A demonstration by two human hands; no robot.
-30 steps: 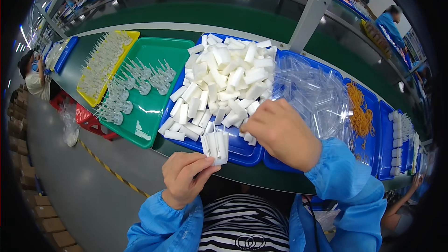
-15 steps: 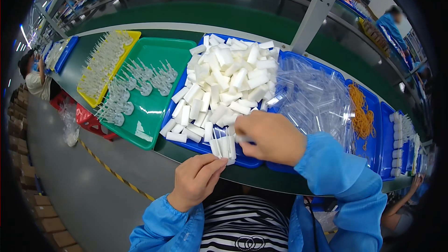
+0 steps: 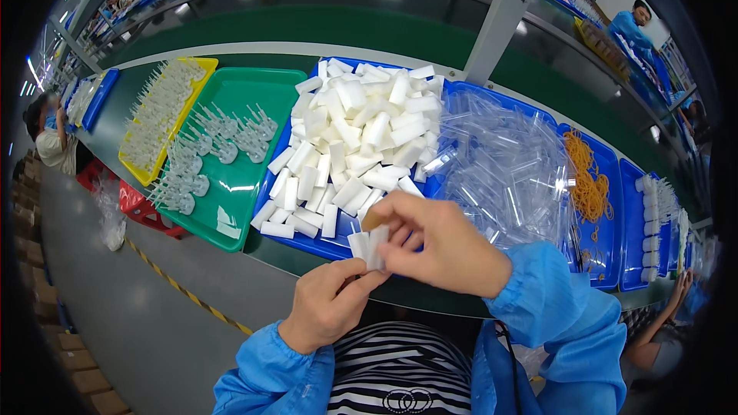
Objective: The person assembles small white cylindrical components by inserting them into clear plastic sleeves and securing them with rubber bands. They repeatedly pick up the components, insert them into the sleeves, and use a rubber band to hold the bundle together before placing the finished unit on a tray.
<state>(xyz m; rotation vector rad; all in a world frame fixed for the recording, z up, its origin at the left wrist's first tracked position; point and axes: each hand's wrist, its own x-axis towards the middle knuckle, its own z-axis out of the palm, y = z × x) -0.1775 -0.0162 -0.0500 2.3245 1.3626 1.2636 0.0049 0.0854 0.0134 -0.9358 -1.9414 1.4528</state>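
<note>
Since the earlier pictures the right hand (image 3: 442, 250) has come back from the heap of white pieces to the near edge of the tabletop (image 3: 307, 257), and now meets the left hand (image 3: 327, 303) over a small bundle of short white plastic tubes (image 3: 367, 244). Both hands have closed in on that bundle: the left hand's fingers (image 3: 361, 280) pinch its lower end from below, while the right hand's thumb and fingers are curled shut around its upper part, with a small tan piece showing at the right thumb tip. The bundle stands roughly upright, just in front of the near rim of the blue plastic tray (image 3: 327, 247).

That tray holds a loose heap of white plastic tubes (image 3: 354, 134), piled in all directions. To its left sits a green plastic tray (image 3: 231, 219) carrying clear plastic pieces with round bases (image 3: 204, 157), and further left a yellow plastic tray (image 3: 134, 165) filled with rows of similar clear parts. To the right, a second blue tray (image 3: 461, 91) is full of clear plastic tubes (image 3: 507, 165), and beyond it lies a tangle of orange rubber bands (image 3: 588, 180). Both forearms wear blue sleeves (image 3: 553, 323) over a black-and-white striped top (image 3: 396, 369).
</note>
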